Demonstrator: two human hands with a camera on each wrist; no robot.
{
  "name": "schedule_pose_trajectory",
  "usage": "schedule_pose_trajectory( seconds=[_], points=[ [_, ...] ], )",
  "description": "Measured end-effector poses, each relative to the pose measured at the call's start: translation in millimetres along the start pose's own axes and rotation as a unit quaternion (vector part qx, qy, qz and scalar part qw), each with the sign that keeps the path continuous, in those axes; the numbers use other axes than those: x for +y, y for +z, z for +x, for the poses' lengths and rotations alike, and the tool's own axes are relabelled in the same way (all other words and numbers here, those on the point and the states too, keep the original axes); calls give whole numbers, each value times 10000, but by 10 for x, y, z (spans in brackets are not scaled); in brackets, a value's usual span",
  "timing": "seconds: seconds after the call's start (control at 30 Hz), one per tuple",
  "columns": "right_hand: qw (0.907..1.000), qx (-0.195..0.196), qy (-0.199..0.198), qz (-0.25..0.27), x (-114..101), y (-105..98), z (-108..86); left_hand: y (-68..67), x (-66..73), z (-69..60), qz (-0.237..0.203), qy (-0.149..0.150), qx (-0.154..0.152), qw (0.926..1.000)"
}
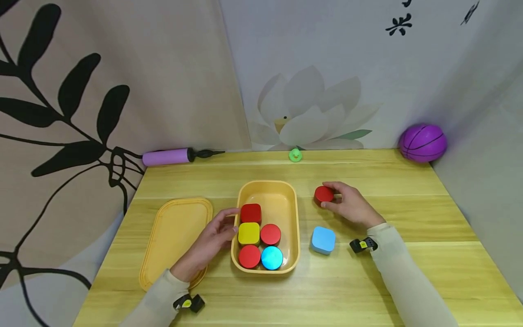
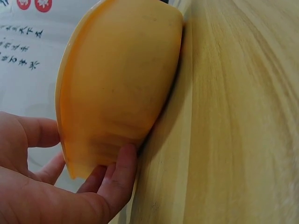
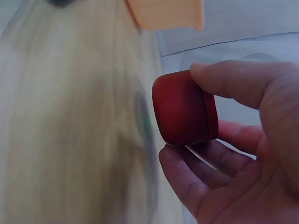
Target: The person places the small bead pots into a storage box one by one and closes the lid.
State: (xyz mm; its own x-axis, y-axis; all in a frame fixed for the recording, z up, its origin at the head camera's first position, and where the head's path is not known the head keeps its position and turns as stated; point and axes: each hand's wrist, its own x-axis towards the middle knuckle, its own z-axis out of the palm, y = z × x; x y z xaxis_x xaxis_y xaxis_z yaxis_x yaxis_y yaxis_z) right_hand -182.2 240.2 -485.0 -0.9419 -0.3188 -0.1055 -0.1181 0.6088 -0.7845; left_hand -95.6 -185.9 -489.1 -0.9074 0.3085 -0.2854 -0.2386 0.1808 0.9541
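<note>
A yellow-orange plastic box [image 1: 291, 268] stands on the table with several blocks in its left and near part. Inside are a red square block [image 1: 250, 212], a yellow square block [image 1: 249, 233], two red round blocks [image 1: 270, 234] and a blue round block [image 1: 272, 258]. My left hand [image 1: 214, 234] holds the box's left side, fingers against its rim and outer wall [image 2: 117, 84]. Right of the box, my right hand [image 1: 351, 204] pinches another red round block [image 3: 182, 109] between thumb and fingers. A blue square block [image 1: 323, 240] lies between the box and my right wrist.
A flat yellow lid [image 1: 175, 236] lies left of the box, partly under my left forearm. Along the table's back edge are a purple hand pump [image 1: 167, 157], a small green duck [image 1: 295, 155] and a purple ball [image 1: 423, 143]. Behind them hangs a printed cloth.
</note>
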Motion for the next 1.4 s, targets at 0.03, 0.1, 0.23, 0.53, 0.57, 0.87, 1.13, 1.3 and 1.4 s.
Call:
schedule_pose_trajectory(
  seconds=[0.03,0.1,0.23,0.53,0.57,0.87,1.13,1.3,1.4],
  points=[
    [10000,9,-33,33,-8,-8,1,-1,1,0,4,2,6,10000],
    [9999,33,-79,130,-38,-23,5,-6,1,0,3,6,-12,10000],
    [9995,108,-190,213,-124,-42,10,-2,14,-6,-23,15,25,10000],
    [9968,265,-699,274,-435,-23,8,0,21,-4,-11,52,-24,10000],
    [9961,275,-780,300,-466,-18,10,-1,20,-4,-7,55,-24,10000],
    [9903,385,-1312,248,-760,88,92,-10,26,-18,-33,64,-13,10000],
    [9872,228,-1577,-17,-972,304,187,-6,20,-21,35,44,-54,10000],
    [9857,131,-1666,-225,-1082,453,232,-4,27,-28,68,37,-71,9999],
    [9848,45,-1702,-354,-1115,535,270,-4,35,-33,57,20,-65,10000]
  ],
)
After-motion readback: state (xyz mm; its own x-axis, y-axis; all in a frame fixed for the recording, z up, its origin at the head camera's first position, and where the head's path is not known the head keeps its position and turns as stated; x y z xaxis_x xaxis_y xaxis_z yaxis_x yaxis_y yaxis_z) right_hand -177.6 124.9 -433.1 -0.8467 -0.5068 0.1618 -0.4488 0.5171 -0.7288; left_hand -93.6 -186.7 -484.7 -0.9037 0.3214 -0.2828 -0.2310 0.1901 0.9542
